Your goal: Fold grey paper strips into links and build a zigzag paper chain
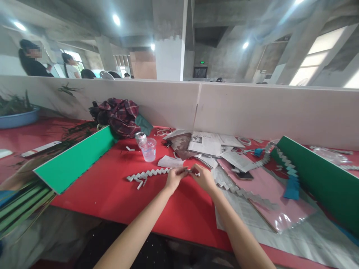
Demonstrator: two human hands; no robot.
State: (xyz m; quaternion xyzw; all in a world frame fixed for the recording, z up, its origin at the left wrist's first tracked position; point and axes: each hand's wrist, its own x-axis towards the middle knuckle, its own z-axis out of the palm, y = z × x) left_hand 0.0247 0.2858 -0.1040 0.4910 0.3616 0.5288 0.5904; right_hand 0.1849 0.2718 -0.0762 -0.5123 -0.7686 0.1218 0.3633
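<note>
My left hand (175, 178) and my right hand (204, 178) meet over the red table, thumbs and fingertips pinched close together on a small grey piece of folded paper chain. From the left hand a zigzag paper chain (150, 173) runs leftward across the table, with loose folded strips (141, 183) beside its far end. To the right of my right hand another zigzag stretch (241, 192) lies over newspaper and a pink folder (269, 183). Whether both stretches join behind the fingers is hidden. A flat paper slip (170, 161) rests just beyond my left hand.
Behind the hands stand a clear plastic cup (149, 151) and a can (139, 137). Newspapers (207, 144) and a dark phone-like object (244, 175) lie right of centre. Green dividers (75, 160) edge both sides. A plaid cloth (122, 116) sits at back left.
</note>
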